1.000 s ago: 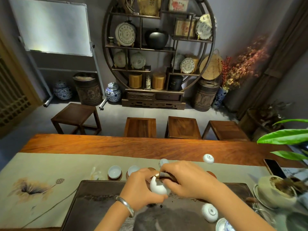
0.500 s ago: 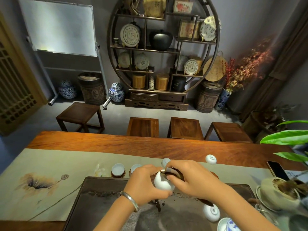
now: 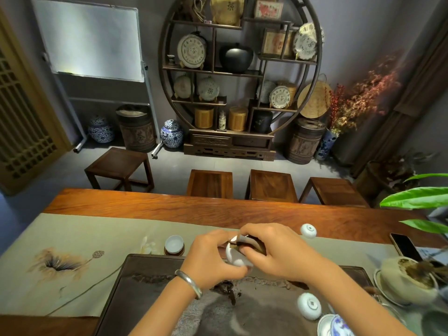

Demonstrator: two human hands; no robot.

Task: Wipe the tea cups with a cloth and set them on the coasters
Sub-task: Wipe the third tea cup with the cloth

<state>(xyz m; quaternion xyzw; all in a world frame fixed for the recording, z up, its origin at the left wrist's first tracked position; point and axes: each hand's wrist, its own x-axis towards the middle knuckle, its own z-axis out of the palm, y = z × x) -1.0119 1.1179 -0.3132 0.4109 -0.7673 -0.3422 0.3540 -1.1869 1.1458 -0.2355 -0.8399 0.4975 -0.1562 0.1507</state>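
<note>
Cups: four visible [image 3: 236, 257], one held.

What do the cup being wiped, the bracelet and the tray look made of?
Cup: glossy white glazed ceramic, probably porcelain, with a bright sheen. Bracelet on the left wrist: polished silvery metal, judging by its highlights. Tray: dark, matte, mottled surface with carved relief, likely stone, possibly dark wood.

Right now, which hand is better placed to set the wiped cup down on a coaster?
Left. The left hand already grips the white tea cup, while the right hand is busy pressing the dark cloth into it. I cannot see a free coaster here.
</note>
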